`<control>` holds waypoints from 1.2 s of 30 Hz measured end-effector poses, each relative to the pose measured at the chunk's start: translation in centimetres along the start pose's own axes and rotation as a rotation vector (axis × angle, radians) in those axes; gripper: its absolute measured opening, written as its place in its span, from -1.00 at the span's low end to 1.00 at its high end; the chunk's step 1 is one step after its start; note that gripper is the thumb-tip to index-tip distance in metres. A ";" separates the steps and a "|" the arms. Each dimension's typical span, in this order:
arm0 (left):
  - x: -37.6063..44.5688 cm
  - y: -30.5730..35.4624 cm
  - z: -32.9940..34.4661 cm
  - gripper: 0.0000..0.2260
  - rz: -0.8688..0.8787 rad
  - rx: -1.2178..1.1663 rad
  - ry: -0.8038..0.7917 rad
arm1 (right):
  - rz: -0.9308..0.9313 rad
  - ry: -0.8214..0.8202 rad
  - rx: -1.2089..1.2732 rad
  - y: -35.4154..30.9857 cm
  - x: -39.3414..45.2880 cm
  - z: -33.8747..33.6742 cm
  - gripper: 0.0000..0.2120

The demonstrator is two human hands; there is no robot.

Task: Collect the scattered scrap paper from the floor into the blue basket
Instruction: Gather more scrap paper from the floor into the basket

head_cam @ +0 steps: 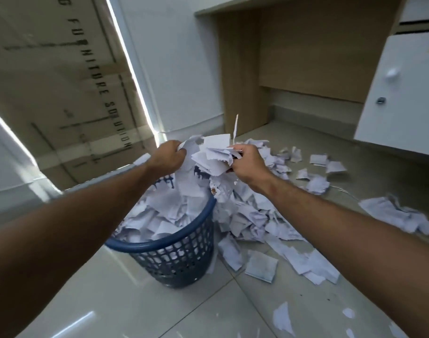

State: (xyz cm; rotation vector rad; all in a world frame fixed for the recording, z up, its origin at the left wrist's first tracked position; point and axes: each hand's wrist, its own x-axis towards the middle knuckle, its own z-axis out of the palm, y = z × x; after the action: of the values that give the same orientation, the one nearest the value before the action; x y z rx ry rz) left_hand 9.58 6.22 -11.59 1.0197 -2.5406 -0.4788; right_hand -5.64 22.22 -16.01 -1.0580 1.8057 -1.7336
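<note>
Head view: the floor (159, 308) carries a big scrap paper pile (247, 215) just right of the blue basket (176, 254), already heaped. I have the left hand (168, 156) and right hand (247, 164) each gripping one side of a paper bundle (213, 152) above the rim, presumably to drop it in. My fingertips are buried in paper; the basket's far rim is hidden.

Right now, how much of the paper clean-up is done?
Roughly half, at a guess. The blue basket is already heaped with scraps. The left hand and right hand grip a bundle of paper above it. A big floor pile and scattered pieces remain.
</note>
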 end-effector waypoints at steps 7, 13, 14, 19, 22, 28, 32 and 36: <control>-1.4 -6.7 -1.9 -0.61 -0.105 0.373 -0.439 | -0.113 -0.297 -0.417 -1.4 -1.2 6.9 -0.80; -2.1 -6.4 -2.7 -0.65 -0.106 0.257 -0.263 | -0.221 -0.445 -0.783 -1.2 -1.9 7.8 -0.46; -2.0 -5.9 -2.5 -0.59 -0.093 0.232 -0.198 | -0.244 -0.439 -0.780 -1.3 -1.9 7.7 -0.42; -1.6 -3.9 -1.0 -0.62 0.062 0.084 -0.020 | -0.415 -0.391 -0.655 -1.7 -1.5 6.3 -0.41; -1.7 -1.8 -0.2 -0.70 0.146 0.035 -0.008 | -0.382 -0.241 -0.837 -1.4 -1.5 5.6 -0.32; -2.7 0.2 1.0 -0.67 -0.041 -0.025 -0.550 | 0.242 -0.284 -0.565 1.1 -1.4 4.6 -0.11; -3.1 -0.1 0.9 -0.76 -0.130 -0.177 -0.654 | 0.278 -0.306 -0.307 1.1 -1.6 4.3 -0.16; -2.7 -0.7 0.9 -0.84 -0.173 -0.281 -0.653 | 0.282 -0.323 -0.267 1.1 -1.3 3.8 -0.36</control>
State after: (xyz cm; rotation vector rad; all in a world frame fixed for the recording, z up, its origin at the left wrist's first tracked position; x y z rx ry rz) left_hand 11.41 7.85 -13.28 1.1089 -2.8006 -1.3691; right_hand -2.23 20.61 -17.82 -1.0527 1.8987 -1.1115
